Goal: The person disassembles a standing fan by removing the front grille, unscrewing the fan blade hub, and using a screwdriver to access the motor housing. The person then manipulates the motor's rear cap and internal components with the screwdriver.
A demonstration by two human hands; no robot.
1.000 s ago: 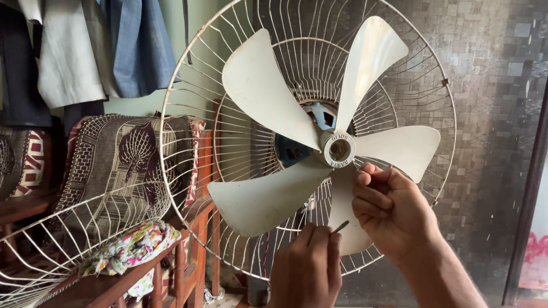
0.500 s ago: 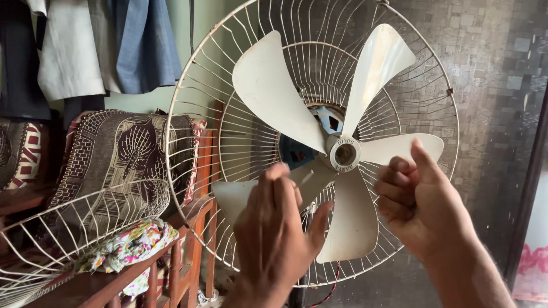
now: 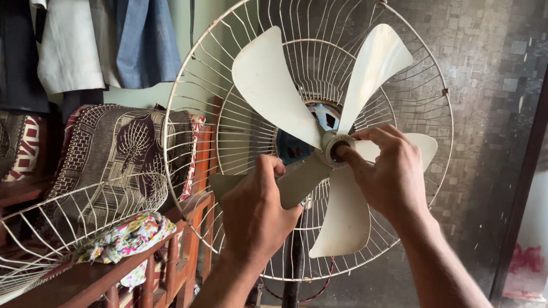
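Item: pedestal fan, front guard removed, under hand work.

Left hand: grip closed on the lower-left blade of the cream fan blade set, thumb over the front face and fingers wrapped behind. Judged purpose: to keep the blades from turning while the other hand works at the centre.

Right hand: fingertips pinched closed on the hub, just right of the left grip and slightly above it. Whether a cap or nut sits under the fingers cannot be told; the fingers cover it.

Rear guard: round wire cage behind the blades and both grips, attached to the motor housing, blue-grey, showing directly behind the hub.

Stand pole: dark, below the left grip; a red wire hangs just beside it.

Front guard: loose wire dome, well left of the left grip, lying on a wooden bench, judged set aside to open access to the blades.

Floral cloth: bunched against the dome's rim.

Patterned cushions: upright on the bench back, behind the dome.

Hanging clothes: upper left, well apart from both grips.

Tiled wall: behind the fan, right.
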